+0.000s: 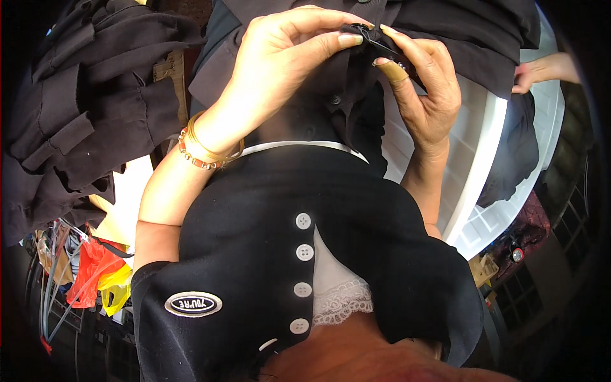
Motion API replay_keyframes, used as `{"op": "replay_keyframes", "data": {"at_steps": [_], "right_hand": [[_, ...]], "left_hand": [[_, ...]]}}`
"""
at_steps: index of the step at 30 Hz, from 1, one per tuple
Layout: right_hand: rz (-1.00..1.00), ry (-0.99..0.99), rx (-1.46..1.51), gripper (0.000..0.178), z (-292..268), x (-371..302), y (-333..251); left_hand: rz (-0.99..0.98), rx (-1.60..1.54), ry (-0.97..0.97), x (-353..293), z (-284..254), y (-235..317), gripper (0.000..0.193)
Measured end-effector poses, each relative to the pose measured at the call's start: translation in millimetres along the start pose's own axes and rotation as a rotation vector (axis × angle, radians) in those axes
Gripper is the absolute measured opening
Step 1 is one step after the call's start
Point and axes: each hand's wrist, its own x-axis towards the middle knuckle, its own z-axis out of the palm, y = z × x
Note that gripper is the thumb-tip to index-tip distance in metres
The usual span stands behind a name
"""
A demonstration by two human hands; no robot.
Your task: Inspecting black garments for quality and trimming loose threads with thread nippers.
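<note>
A black garment (347, 79) with dark buttons lies over my lap and reaches up toward the far edge. My left hand (277, 60) is closed, pinching a folded edge of it between thumb and fingertips. Close beside those fingertips is my right hand (423, 83), which has a tan covering on the thumb. Its curled fingers hold a slim dark tool (382, 49) that resembles thread snips. The tool's tip meets the pinched edge. My right fingers and palm hide most of its body.
Dark garments (121, 95) are piled on the left. Red (95, 270) and yellow bags (116, 290) hang below them. White plastic bins (474, 172) stand on the right, dark cloth (512, 153) in one. Another person's hand (541, 71) touches dark cloth at far right.
</note>
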Motion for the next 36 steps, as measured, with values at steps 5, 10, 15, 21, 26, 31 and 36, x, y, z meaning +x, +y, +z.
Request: {"op": "replay_keyframes", "data": {"at_steps": [5,10,15,21,26,31,36], "right_hand": [[0.049,-0.007,0.05,0.032,1.6,1.1,-0.7],[0.014,-0.001,0.037,0.033,3.6,0.5,1.2],[0.016,0.007,0.065,0.033,4.8,0.3,1.8],[0.007,0.011,0.056,0.033,5.4,0.2,2.4],[-0.033,0.019,0.048,0.032,7.3,0.3,4.9],[-0.032,0.033,0.067,0.031,6.7,0.3,5.0],[-0.002,0.025,0.035,0.032,3.6,-1.7,1.7]], "left_hand": [[0.001,0.034,0.004,0.0,-0.3,-0.6,0.02],[-0.02,-0.001,0.013,0.2,0.9,-1.4,0.021],[0.045,-0.064,-0.02,0.9,3.1,-2.2,0.021],[0.057,-0.048,-0.028,0.4,3.4,-2.3,0.021],[0.062,-0.029,-0.036,0.5,3.3,-2.7,0.021],[0.064,-0.037,-0.045,0.1,3.9,-3.3,0.021],[0.076,-0.06,-0.03,0.2,3.3,-4.6,0.021]]}}
